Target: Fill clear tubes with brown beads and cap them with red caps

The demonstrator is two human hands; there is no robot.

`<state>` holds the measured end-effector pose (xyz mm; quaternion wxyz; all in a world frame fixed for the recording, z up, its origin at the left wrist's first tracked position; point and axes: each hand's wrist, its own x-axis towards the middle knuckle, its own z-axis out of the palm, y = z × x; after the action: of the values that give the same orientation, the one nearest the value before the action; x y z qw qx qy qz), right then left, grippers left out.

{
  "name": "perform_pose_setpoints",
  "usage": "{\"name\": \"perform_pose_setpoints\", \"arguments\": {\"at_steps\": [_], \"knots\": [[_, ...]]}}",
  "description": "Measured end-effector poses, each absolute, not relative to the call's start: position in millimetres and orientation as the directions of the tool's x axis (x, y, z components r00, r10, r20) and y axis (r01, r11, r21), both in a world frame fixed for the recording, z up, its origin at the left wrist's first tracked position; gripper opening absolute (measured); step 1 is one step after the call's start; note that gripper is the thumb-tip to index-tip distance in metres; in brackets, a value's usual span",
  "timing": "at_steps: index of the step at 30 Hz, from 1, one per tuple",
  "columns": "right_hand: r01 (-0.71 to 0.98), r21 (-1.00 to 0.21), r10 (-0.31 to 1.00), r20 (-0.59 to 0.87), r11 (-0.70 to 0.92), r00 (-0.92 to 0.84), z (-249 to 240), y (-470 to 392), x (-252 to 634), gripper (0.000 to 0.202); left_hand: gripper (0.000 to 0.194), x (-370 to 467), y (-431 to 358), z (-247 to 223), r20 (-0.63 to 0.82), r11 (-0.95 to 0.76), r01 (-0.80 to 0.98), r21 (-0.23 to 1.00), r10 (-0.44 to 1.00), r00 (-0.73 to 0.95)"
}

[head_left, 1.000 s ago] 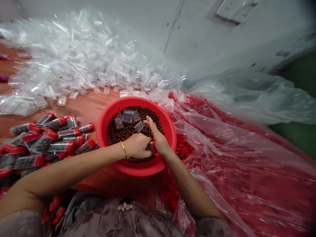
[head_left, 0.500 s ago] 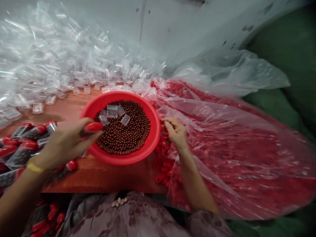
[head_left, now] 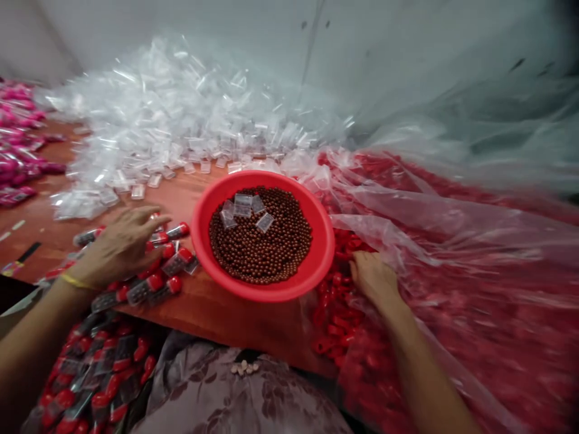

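Right grip [head_left: 374,278] sits by red pieces [head_left: 337,328] outside bowl rim [head_left: 324,247]

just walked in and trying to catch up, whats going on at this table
A person's left hand is open over red-capped containers; the right hand is among loose red caps. Between the hands stands a red basin of small brown balls, with several clear plastic pieces lying on top.

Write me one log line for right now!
left hand: over red-capped containers | right hand: at red pieces | red bowl: brown beads, clear cases
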<state>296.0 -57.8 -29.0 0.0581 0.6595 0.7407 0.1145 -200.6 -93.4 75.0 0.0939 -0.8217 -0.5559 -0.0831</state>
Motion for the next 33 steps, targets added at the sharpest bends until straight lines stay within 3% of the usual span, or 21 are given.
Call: {"name": "perform_pose_setpoints", "arguments": {"at_steps": [5, 11, 13, 15, 17, 19, 22, 25, 29, 33], "knots": [[0.973, 0.131, 0.969, 0.133, 0.190, -0.207, -43.2, -62.8, 322.1, 0.025, 0.025, -137.2, -59.3, 75.5, 0.083, -0.525, 0.840, -0.138, 0.839, 0.537], [0.941, -0.080, 0.859, 0.439, 0.328, -0.263, -35.9, -64.2, 321.3, 0.026, 0.026, -93.5, 1.7, 54.9, -0.218, -0.622, 0.764, -0.171, 0.780, 0.586], [0.914, -0.231, 0.826, 0.539, 0.334, -0.165, -26.5, -67.9, 309.1, 0.027, 0.025, -87.1, 17.7, 46.2, -0.253, -0.615, 0.764, -0.197, 0.785, 0.566], [0.822, -0.462, 0.826, 0.563, 0.332, -0.017, -14.6, -74.0, 292.9, 0.025, 0.022, -84.1, 28.9, 37.7, -0.250, -0.612, 0.764, -0.204, 0.787, 0.563], [0.623, -0.701, 0.857, 0.507, 0.347, 0.093, -1.0, -80.6, 273.6, 0.021, 0.019, -82.2, 35.5, 31.0, -0.240, -0.618, 0.766, -0.178, 0.782, 0.575], [0.409, -0.834, 0.874, 0.462, 0.370, 0.152, 12.5, -84.8, 252.0, 0.018, 0.016, -79.4, 37.5, 28.3, -0.237, -0.614, 0.778, -0.132, 0.782, 0.576], [0.163, -0.904, 0.897, 0.417, 0.394, 0.146, 26.3, -83.5, 218.5, 0.017, 0.017, -72.9, 32.1, 32.5, -0.263, -0.592, 0.798, -0.114, 0.792, 0.551], [0.023, -0.928, 0.921, 0.371, 0.371, 0.122, 27.7, -75.9, 189.7, 0.018, 0.024, -68.3, 22.1, 40.2, -0.325, -0.586, 0.806, -0.085, 0.780, 0.534], [0.118, -0.927, 0.934, 0.357, 0.355, -0.005, 17.8, -68.4, 170.4, 0.023, 0.042, -66.1, 18.9, 38.5, -0.488, -0.411, 0.908, 0.080, 0.779, 0.395], [0.287, -0.886, 0.931, 0.337, 0.364, -0.141, 11.6, -68.0, 172.7, 0.027, 0.037, -54.4, 31.6, 20.1, -0.653, 0.026, 0.953, 0.301, 0.734, 0.186]]}}
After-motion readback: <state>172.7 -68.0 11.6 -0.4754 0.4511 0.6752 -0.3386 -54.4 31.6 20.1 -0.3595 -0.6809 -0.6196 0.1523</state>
